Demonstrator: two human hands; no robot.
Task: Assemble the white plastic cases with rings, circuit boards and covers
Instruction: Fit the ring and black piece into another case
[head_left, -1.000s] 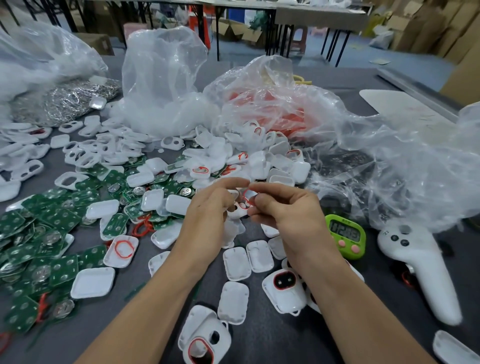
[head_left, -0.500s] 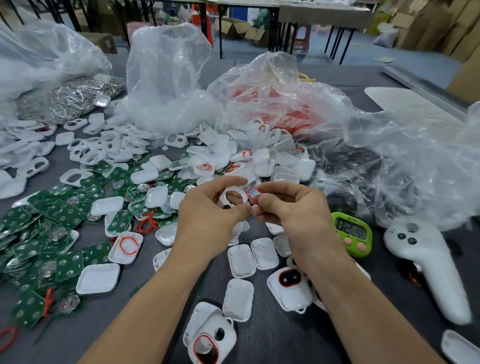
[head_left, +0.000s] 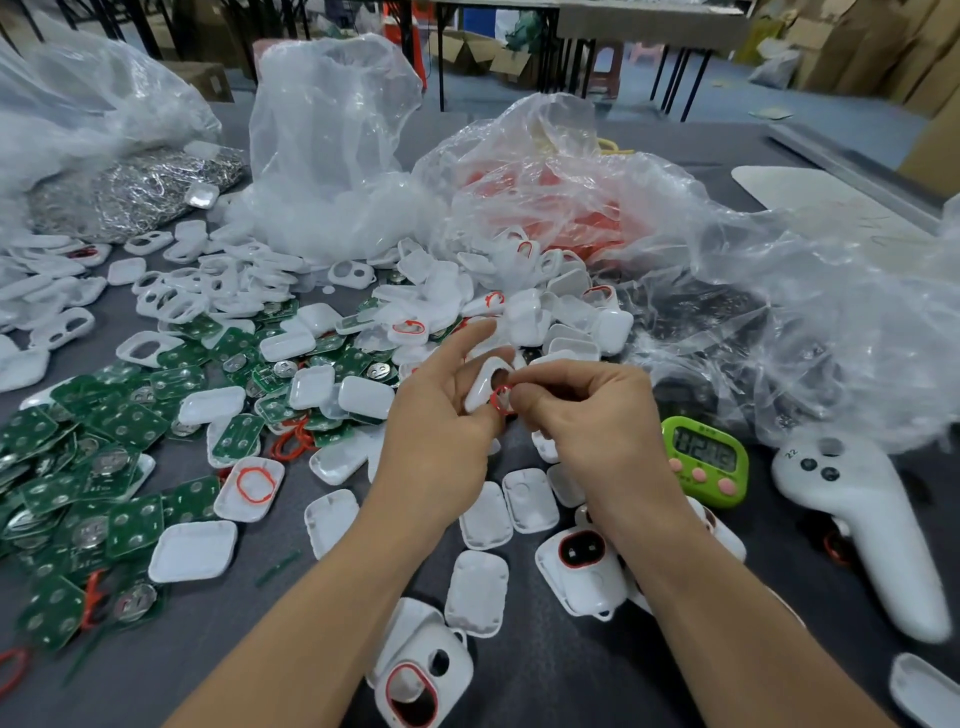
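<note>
My left hand (head_left: 441, 415) holds a white plastic case (head_left: 485, 382) with an oval opening, lifted above the grey table. My right hand (head_left: 587, 410) pinches a red ring (head_left: 500, 400) against the case's lower edge. Green circuit boards (head_left: 124, 426) lie heaped at the left. White covers (head_left: 485, 514) lie face up below my hands. A case with a red ring fitted (head_left: 415, 686) sits near the front edge, and another assembled case (head_left: 584, 566) lies under my right wrist.
Clear plastic bags (head_left: 332, 156) of parts stand behind the pile, one with red rings (head_left: 545, 223). A green timer (head_left: 709, 460) and a white controller (head_left: 862, 530) lie at the right. Loose white cases (head_left: 545, 312) spread across the middle.
Both hands stayed together while the case turned in my left hand. My right hand brought the red ring down onto the case's edge.
</note>
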